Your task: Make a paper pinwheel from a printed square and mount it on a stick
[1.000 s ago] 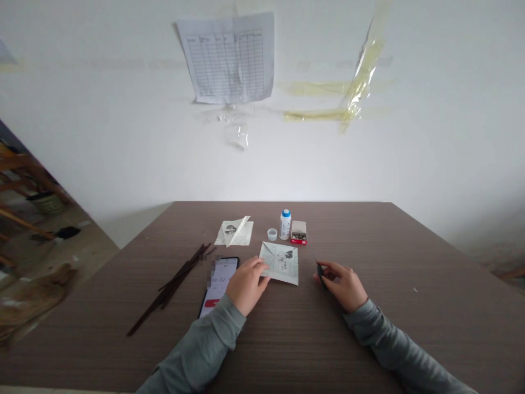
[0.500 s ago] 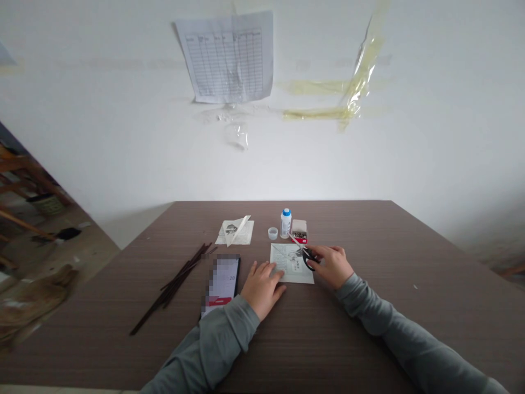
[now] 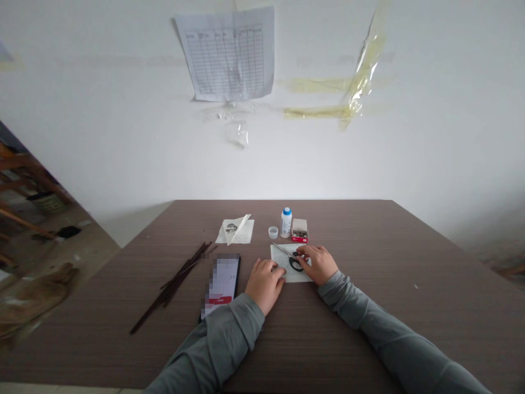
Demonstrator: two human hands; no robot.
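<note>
My right grip [image 3: 318, 264] closes on the scissors [image 3: 295, 264], my left grip [image 3: 266, 284] presses folded paper [image 3: 289, 272]; slack pressure could let it slip.

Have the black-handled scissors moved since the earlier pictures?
Yes: the black-handled scissors moved left, toward the blue-capped white bottle, and now lie on the folded printed paper.

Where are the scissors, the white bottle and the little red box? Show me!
scissors [image 3: 295, 265], head view, on the black handle loop
white bottle [image 3: 286, 225], head view, on its white body
little red box [image 3: 299, 237], head view, on its red front
</note>
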